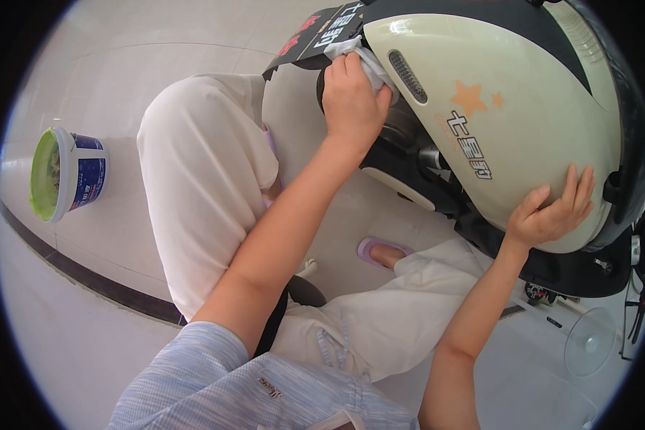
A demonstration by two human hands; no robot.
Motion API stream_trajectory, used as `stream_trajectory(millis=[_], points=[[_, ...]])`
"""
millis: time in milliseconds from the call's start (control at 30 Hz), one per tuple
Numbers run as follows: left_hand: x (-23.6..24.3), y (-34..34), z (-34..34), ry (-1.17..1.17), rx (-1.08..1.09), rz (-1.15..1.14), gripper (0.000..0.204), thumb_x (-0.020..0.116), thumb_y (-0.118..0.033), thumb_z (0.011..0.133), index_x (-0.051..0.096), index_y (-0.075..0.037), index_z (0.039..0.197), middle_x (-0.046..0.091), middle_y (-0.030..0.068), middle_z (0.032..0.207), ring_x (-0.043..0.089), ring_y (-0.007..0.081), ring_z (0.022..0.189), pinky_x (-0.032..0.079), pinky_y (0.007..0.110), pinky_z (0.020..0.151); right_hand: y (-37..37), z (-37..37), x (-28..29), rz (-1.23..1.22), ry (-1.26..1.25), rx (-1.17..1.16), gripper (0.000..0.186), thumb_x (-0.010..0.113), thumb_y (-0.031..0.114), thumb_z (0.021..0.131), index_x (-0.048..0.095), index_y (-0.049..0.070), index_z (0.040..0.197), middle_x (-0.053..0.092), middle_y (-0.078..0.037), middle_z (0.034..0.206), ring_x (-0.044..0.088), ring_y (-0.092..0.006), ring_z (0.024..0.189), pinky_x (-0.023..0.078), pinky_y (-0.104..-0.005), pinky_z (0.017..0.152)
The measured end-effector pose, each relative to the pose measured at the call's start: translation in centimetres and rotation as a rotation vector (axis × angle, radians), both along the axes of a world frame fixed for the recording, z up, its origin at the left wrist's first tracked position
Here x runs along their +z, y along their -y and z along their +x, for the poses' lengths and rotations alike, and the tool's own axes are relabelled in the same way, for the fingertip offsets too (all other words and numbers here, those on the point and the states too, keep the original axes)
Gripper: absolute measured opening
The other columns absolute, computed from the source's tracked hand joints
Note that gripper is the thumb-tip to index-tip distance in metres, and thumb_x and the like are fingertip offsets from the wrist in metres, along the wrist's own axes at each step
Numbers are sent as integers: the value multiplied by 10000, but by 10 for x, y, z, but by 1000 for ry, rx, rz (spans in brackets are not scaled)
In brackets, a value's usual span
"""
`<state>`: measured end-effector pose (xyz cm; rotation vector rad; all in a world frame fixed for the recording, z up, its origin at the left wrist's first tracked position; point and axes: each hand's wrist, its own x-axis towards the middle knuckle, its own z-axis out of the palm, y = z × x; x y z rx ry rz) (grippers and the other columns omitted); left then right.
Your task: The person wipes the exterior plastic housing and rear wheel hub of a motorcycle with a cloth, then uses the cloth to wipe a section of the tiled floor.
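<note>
A cream scooter body panel with orange stars and dark lettering fills the upper right. My left hand is closed around a white cloth, pressing it at the panel's rear end, next to a long dark reflector. Part of the cloth is hidden under my fingers. Farther right, my right hand rests flat on the lower part of the panel with its fingers stretched out. Just behind the cloth hangs a black mudguard flap with red and white lettering.
On the tiled floor at the left stands a white and blue bucket with a green rim, its contents unclear. My bent legs in pale trousers are close to the scooter. A dark strip crosses the floor. A clear round disc is at lower right.
</note>
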<state>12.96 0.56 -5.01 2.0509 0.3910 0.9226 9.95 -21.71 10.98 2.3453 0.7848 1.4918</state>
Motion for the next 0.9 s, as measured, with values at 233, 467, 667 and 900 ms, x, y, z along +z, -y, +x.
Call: stream_trajectory(millis=[233, 467, 667, 900], points=[[0, -9, 0, -86, -3, -50, 332, 720, -143, 638, 550, 10, 877, 559, 112, 769, 546, 296, 744, 459, 385, 677, -2, 0, 1, 5, 9, -8, 375, 419, 252, 919, 510, 76, 1237, 509, -131, 1302, 469, -312, 1221, 246, -470, 1049], [-40, -38, -11, -58, 75, -549, 225, 655, -190, 786, 560, 11, 821, 573, 54, 725, 549, 153, 678, 419, 292, 615, -3, 1, -1, 2, 17, 2, 370, 412, 253, 922, 518, 71, 1227, 518, -130, 1293, 475, -309, 1216, 247, -462, 1050], [-9, -31, -18, 62, 178, -930, 196, 599, -121, 824, 558, 15, 959, 587, 54, 769, 539, 103, 658, 432, 268, 571, 1, 1, 0, -3, 32, 1, 366, 409, 255, 924, 525, 64, 1214, 520, -134, 1291, 478, -308, 1212, 256, -458, 1042], [-25, 5, 4, 319, 28, -257, 217, 522, -86, 897, 609, 4, 1074, 642, 109, 815, 586, 163, 626, 471, 283, 591, -4, 1, 0, 3, 25, 6, 367, 411, 251, 921, 525, 58, 1212, 515, -138, 1294, 470, -316, 1216, 261, -460, 1038]])
